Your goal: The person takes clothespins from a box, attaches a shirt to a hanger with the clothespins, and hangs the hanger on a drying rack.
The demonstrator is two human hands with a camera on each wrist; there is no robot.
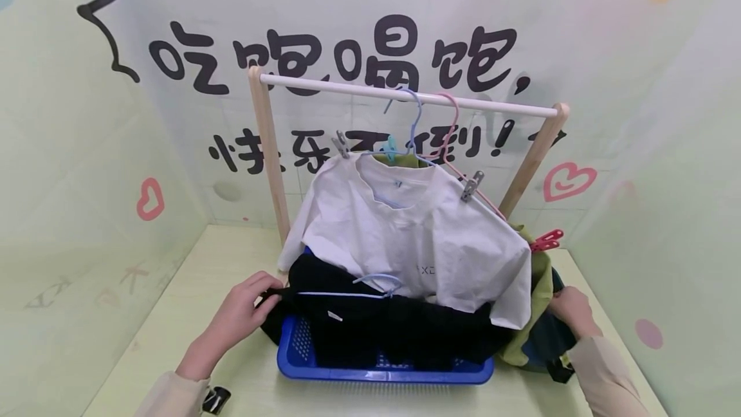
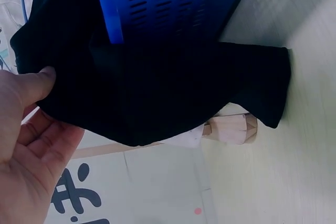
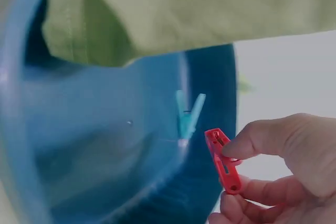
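Note:
Between thumb and fingers my left hand [image 1: 250, 301] pinches the shoulder end of a black shirt [image 1: 353, 327]. A light-blue hanger [image 1: 341, 294] sits at the shirt's neckline, and the shirt drapes over a blue basket [image 1: 382, 375]. In the left wrist view its sleeve [image 2: 252, 72] hangs down beside the basket wall. My right hand [image 1: 572, 311] is at the far right, over a dark blue basin [image 3: 105, 124]. There it pinches a red clothespin [image 3: 223, 161]. A turquoise clothespin [image 3: 189, 114] lies inside the basin. Green cloth [image 3: 210, 9] hangs across the basin's upper side.
Behind the basket stands a rack with a white bar [image 1: 492, 104] and wooden posts [image 1: 267, 147]. A white shirt [image 1: 393, 237] hangs there with metal clips [image 1: 473, 186]; a green garment [image 1: 541, 275] with red clothespins [image 1: 547, 240] is behind it. A black clip [image 1: 216, 399] lies front left.

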